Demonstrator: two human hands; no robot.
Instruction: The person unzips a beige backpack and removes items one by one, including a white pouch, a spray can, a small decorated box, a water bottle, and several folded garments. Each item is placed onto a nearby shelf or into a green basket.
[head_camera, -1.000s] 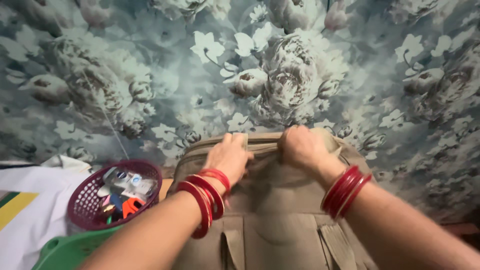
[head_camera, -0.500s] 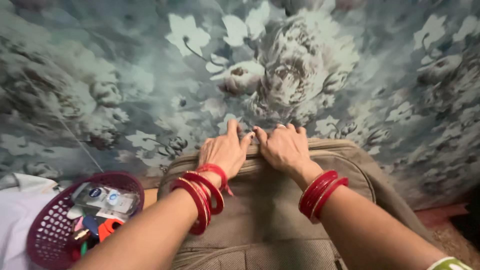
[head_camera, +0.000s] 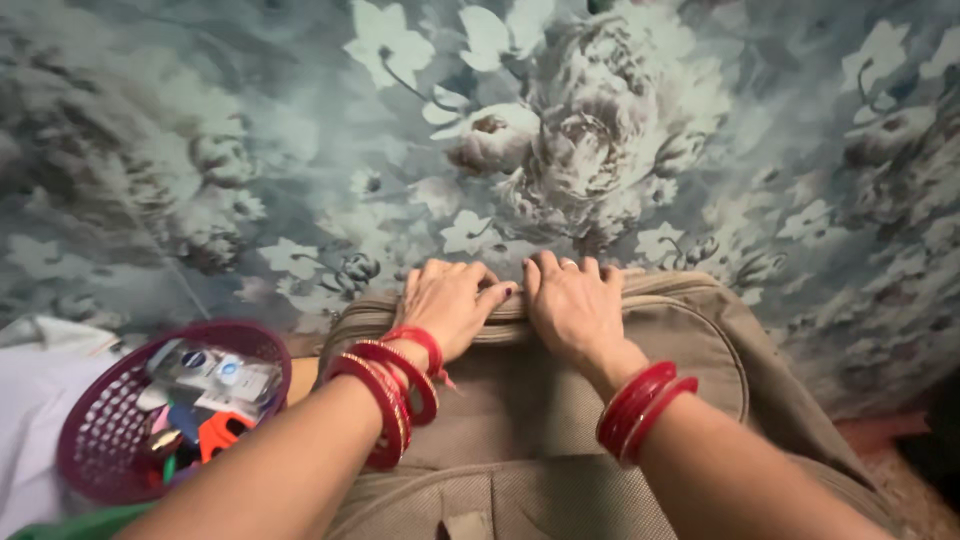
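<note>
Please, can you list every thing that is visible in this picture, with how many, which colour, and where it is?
bag: one, khaki fabric, centre and bottom, against the wall.
basket: one, maroon plastic mesh, lower left beside the bag.
small items: several, mixed colours with one orange piece, inside the basket; exact kinds too small to tell.
white cloth: one, far left, behind the basket.
green object: one, bottom left edge, mostly cut off.
wall covering: one, grey-blue with pale flowers, whole background.
bangles: red, several on each wrist.
left hand: one, fingers pressed on the bag's top edge.
right hand: one, on the bag's top edge, beside the left.
</note>
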